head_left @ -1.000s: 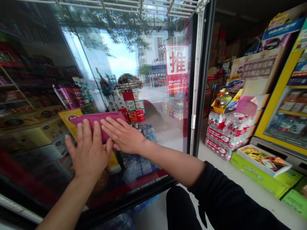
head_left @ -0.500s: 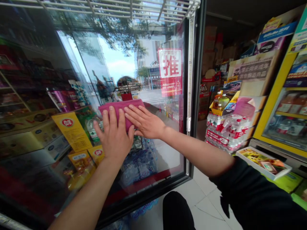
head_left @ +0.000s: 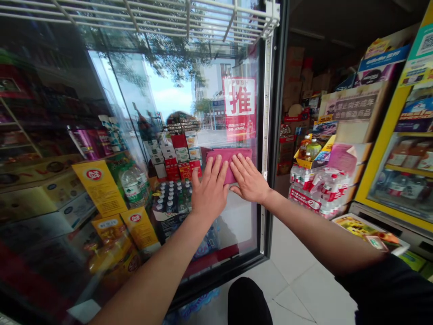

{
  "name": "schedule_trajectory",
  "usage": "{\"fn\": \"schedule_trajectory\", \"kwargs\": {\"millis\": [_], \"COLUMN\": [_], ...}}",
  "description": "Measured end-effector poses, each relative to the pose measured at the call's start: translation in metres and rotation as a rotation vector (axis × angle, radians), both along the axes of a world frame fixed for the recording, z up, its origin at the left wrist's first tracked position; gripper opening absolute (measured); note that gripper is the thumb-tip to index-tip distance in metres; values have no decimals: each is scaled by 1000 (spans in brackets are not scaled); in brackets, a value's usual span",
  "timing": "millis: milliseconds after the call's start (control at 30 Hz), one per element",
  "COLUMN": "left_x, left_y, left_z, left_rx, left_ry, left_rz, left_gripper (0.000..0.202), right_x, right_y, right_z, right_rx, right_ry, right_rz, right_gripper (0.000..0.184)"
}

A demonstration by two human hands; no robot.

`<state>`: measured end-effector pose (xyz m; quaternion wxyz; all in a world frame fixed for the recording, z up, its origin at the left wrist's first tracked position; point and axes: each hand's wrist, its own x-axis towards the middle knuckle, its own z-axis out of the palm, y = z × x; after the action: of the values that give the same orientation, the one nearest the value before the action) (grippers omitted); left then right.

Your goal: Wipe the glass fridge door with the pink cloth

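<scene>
Both hands press flat on a folded pink cloth (head_left: pixel 226 154) against the glass door (head_left: pixel 238 225). My left hand (head_left: pixel 210 189) covers the cloth's left part, with fingers stretched upward and the thumb out to the side. On the cloth's right part lies my right hand (head_left: pixel 249 183), its fingers extended and slanting up to the left. The cloth's upper edge shows above the fingertips. Above it, a red and white push sign (head_left: pixel 240 107) is on the glass. My palms hide the cloth's lower part.
A white wire rack (head_left: pixel 162 18) crosses the top. The door's dark frame (head_left: pixel 275 135) runs down its right side. Packed water bottles (head_left: pixel 320 192), a flat picture box (head_left: pixel 368 230) and a yellow-framed cooler (head_left: pixel 363 189) stand at right. Yellow cartons (head_left: pixel 101 187) and bottles show through or in the glass.
Both hands have slid the cloth to the right across the glass, nearer the door's right frame and below the sign. Boxes and bottles that were behind the hands now show.
</scene>
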<state>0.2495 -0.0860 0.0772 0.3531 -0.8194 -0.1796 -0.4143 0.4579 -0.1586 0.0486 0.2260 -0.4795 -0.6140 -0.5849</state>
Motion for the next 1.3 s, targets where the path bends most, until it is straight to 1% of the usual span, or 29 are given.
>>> {"fn": "schedule_trajectory", "kwargs": {"millis": [100, 167, 267, 333, 400, 467, 567, 633, 700, 767, 833, 967, 1067, 1200, 1300], "left_x": [-23, -43, -74, -93, -109, -123, -139, -146, -149, -146, -139, -113, -89, -56, -34], "left_y": [4, 9, 20, 26, 30, 33, 38, 42, 46, 46, 41, 28, 21, 12, 4], "left_z": [-1, -2, -5, -7, -6, -1, 9, 14, 16, 18, 20, 28, 32, 34, 33], "left_rx": [14, 17, 0, -10, -22, -47, -82, -83, -76, -71, -66, -34, -5, 17, 21], "left_ry": [6, -6, -50, -76, -101, -126, -137, -114, -91, -74, -52, 3, 24, 58, 88], "left_rz": [-28, -28, -25, -21, -9, 7, 9, -22, -63, -84, -82, -78, -91, -127, -158], "left_gripper": [69, 64, 65, 66, 64, 62, 65, 71, 79, 82, 80, 73, 72, 72, 71], "right_x": [-31, -56, -96, -124, -152, -175, -193, -191, -183, -170, -157, -130, -106, -71, -47], "right_y": [7, 17, 37, 52, 66, 79, 91, 94, 92, 88, 83, 73, 64, 49, 42], "right_z": [-3, -1, 6, 14, 23, 33, 46, 52, 56, 58, 60, 62, 62, 57, 49], "right_rx": [14, 8, 6, 4, 21, 41, 37, 25, 16, 11, 21, 114, 144, 156, 202], "right_ry": [82, 124, 196, 255, 315, 344, 310, 257, 203, 171, 180, 256, 293, 342, 361], "right_rz": [39, 99, 208, 241, 236, 201, 126, 69, 18, -17, -26, -8, 21, 37, 36], "right_gripper": [84, 79, 72, 68, 65, 64, 65, 69, 71, 70, 71, 72, 71, 73, 75]}}
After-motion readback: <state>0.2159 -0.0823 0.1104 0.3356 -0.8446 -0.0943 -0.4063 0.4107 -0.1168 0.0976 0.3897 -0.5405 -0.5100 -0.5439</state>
